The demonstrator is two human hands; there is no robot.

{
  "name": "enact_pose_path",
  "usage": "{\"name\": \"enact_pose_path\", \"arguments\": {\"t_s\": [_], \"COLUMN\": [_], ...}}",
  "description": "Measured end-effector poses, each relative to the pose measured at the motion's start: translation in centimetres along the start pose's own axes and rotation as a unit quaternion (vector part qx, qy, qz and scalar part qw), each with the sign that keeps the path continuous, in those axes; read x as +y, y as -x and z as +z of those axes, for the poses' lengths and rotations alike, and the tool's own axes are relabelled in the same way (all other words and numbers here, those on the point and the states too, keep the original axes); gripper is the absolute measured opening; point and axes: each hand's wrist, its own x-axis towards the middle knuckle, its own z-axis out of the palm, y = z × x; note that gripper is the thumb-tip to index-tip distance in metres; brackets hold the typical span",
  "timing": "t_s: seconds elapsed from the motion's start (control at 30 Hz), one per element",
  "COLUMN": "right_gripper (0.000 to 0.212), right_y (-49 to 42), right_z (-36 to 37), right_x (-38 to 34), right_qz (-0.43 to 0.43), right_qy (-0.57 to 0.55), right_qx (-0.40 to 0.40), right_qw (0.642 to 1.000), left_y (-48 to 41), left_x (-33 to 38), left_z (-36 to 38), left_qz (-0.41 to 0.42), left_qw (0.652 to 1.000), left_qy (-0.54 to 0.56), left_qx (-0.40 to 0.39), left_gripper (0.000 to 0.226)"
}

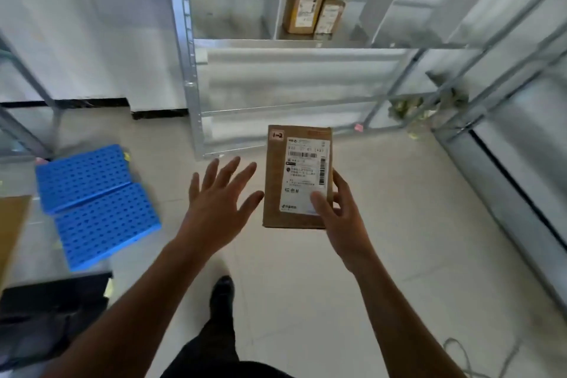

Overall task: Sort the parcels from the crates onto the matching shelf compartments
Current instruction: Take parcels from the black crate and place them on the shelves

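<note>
your right hand (340,218) grips a flat brown parcel (276,181), thumb pressed on the lower right corner of its white shipping label (302,169) and fingers curled round its right edge. the parcel is held upright in front of you, above the floor (399,224), label facing you, and a small tag (277,135) in its top left corner reads 1-2. your left hand (214,202) is released, fingers straight and spread, back toward you, just left of the parcel; its thumb tip comes very close to the parcel's left edge, but whether it touches cannot be told. beyond both hands stands a metal shelf (190,70), and far past your right hand's fingertips two more brown parcels (302,6) stand upright side by side on one of its boards. well out to the left of your left hand, blue perforated panels (95,205) lie edge to edge. nearer you on that side sits a dark, blurred object (52,316). between your forearms, one black shoe (222,291) shows on the pale floor.
</note>
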Motion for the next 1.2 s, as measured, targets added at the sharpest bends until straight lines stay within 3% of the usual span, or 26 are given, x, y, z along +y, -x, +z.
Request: {"name": "enact_pose_path", "arguments": {"t_s": [0.2, 0.43, 0.63, 0.83, 1.2], "right_gripper": [0.071, 0.061, 0.070, 0.072, 0.067], "right_y": [-6.7, -11.6, -16.1, -22.5, -39.8], "right_z": [-1.8, -3.7, -6.9, -11.6, -23.9], "right_x": [-3.6, -5.5, -6.7, -7.7, -12.5], "right_qz": [-0.007, -0.032, -0.054, -0.092, -0.195], "right_qy": [0.061, 0.020, -0.012, -0.051, -0.115], "right_qx": [0.043, 0.114, 0.147, 0.131, 0.056], "right_qw": [0.997, 0.993, 0.988, 0.986, 0.972], "left_y": [-9.9, -18.2, -25.1, -31.4, -45.4], "left_x": [0.3, 1.6, 5.9, 11.2, 22.0], "left_z": [0.2, -1.9, -3.1, -4.1, -5.5], "left_qz": [0.039, 0.073, 0.140, 0.168, 0.125], "left_qw": [0.999, 0.997, 0.989, 0.981, 0.969], "left_qy": [0.008, -0.007, -0.032, -0.067, -0.153], "left_qx": [-0.002, 0.000, 0.024, 0.067, 0.146], "left_gripper": [0.078, 0.076, 0.072, 0.075, 0.076]}}
